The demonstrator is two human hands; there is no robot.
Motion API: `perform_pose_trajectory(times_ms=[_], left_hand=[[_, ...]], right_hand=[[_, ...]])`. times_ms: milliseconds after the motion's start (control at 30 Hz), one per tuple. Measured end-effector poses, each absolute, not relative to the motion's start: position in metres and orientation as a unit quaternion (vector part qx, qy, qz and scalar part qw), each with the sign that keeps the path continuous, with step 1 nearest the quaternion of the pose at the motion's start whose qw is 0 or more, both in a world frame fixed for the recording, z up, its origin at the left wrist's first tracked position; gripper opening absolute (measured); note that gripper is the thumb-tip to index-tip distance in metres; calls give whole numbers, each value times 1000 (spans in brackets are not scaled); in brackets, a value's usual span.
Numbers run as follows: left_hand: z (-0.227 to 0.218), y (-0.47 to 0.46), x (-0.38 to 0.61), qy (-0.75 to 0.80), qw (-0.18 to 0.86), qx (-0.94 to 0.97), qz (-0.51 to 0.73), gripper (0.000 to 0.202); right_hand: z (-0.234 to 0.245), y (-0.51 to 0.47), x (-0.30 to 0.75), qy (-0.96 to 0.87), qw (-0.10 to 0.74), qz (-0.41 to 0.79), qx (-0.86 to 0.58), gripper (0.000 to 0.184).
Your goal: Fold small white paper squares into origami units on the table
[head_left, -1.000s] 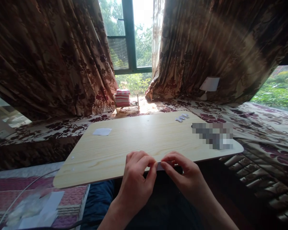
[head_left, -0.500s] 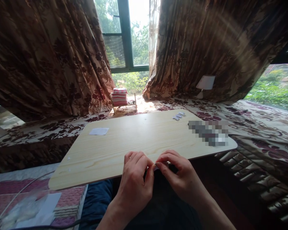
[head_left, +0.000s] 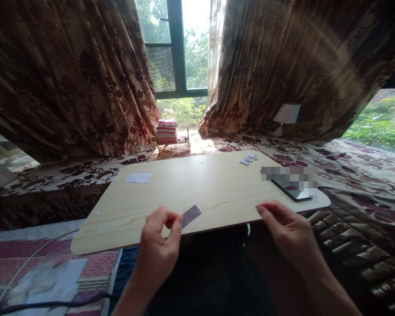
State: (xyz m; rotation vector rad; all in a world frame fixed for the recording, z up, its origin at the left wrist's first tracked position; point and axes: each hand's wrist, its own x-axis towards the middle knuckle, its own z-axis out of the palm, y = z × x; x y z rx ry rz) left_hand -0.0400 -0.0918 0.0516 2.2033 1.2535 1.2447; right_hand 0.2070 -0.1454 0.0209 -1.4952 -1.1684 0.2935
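A moment ago both my hands were pinched together at the near edge of the surface (head_left: 197, 188), working one small piece between them. Now they have come apart. The grey strip (head_left: 191, 215) has gone with my left hand (head_left: 158, 245) alone, and my right hand (head_left: 288, 230) has let go and swung off to the right. As I read it, the two-handed part of the work is over and the strip is free in one hand.

My left grip is narrow: thumb and forefinger are closed on one end of the strip, and the rest of it sticks out up and to the right, just above the near edge of the surface and clear of it. My right grip is wide and holds nothing. The fingers are loosely spread and reach to the near edge, close to the dark phone (head_left: 291, 191). I cannot tell whether the fingertips touch the wood.

Farther out on the surface lie a white paper square (head_left: 138, 177) at the left and a few small white pieces (head_left: 248, 159) at the far right, all well apart from my hands.
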Motion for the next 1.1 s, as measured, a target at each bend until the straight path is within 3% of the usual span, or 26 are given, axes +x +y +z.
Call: perform_pose_trajectory(times_ms=[200, 433, 600, 1100], left_hand=[[64, -103, -13, 412, 272, 767, 411, 21], [61, -100, -13, 386, 365, 763, 369, 24], [58, -104, -10, 384, 399, 737, 387, 27], [44, -106, -11, 421, 372, 708, 427, 27]], right_hand=[[36, -136, 148, -571, 565, 290, -520, 21], [38, -130, 143, -495, 627, 342, -495, 21], [43, -133, 134, -493, 608, 426, -454, 24], [25, -126, 154, -469, 639, 354, -498, 25]])
